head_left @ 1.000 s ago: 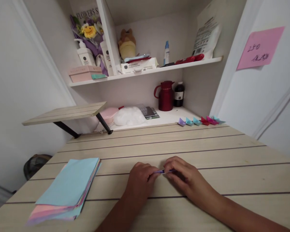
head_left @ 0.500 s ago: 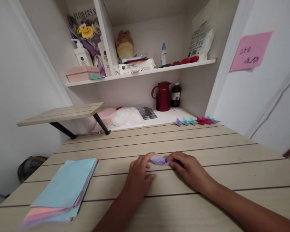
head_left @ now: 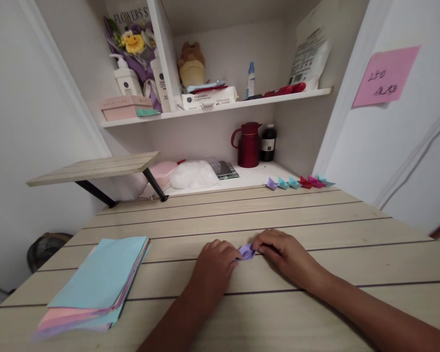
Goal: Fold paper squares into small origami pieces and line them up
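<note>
A small folded purple paper piece (head_left: 247, 252) sits between my two hands on the wooden table (head_left: 315, 220). My left hand (head_left: 216, 264) pinches its left end with fingers curled. My right hand (head_left: 282, 252) pinches its right end, fingers closed on it. A stack of coloured paper sheets (head_left: 99, 283), light blue on top, lies to the left of my left hand. A row of several small folded paper boats (head_left: 298, 182) in purple, blue and red stands at the table's far edge.
A small raised wooden shelf (head_left: 95, 168) stands at the back left. Behind are white shelves with a red jug (head_left: 249, 144), a dark bottle (head_left: 268, 143), a white fluffy bag (head_left: 192, 174) and bottles. A pink note (head_left: 385, 76) hangs on the right wall.
Both hands have drawn closer together on the purple paper, which now looks shorter and more bunched up than half a second ago. The view shifted slightly.
</note>
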`<state>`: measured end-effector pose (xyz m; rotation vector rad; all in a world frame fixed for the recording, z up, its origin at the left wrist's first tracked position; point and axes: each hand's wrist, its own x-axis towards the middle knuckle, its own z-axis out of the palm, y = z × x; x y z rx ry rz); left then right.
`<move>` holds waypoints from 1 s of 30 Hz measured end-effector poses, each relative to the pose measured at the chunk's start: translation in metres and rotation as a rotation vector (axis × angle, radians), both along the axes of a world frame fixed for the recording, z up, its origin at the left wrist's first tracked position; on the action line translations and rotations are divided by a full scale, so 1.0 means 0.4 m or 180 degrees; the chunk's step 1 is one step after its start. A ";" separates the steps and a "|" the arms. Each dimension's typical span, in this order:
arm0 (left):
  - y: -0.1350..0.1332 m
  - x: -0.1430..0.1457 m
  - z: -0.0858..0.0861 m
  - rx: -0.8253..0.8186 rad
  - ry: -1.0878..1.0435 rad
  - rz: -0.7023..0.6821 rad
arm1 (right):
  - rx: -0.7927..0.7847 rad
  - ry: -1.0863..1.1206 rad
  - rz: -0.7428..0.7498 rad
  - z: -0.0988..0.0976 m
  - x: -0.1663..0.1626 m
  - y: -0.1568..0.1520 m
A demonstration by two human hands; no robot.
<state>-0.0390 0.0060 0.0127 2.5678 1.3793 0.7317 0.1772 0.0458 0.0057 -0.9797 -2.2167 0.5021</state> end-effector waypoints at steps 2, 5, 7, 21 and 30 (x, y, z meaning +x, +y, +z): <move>0.002 0.001 -0.005 0.0148 0.0169 -0.0048 | 0.0030 0.0018 0.0075 0.000 -0.001 -0.001; 0.005 0.002 -0.013 0.0321 0.0407 -0.0046 | 0.0022 0.0046 -0.0006 0.000 -0.002 -0.004; 0.006 0.000 -0.016 0.0407 0.0484 -0.0031 | -0.0021 0.0055 -0.0147 0.000 -0.001 -0.006; 0.006 0.000 -0.020 0.0685 0.0828 0.0021 | 0.0163 -0.0088 -0.0244 0.005 -0.006 -0.018; 0.005 0.004 -0.010 0.0396 0.0805 0.0091 | 0.0146 0.0058 -0.0174 0.001 -0.008 -0.022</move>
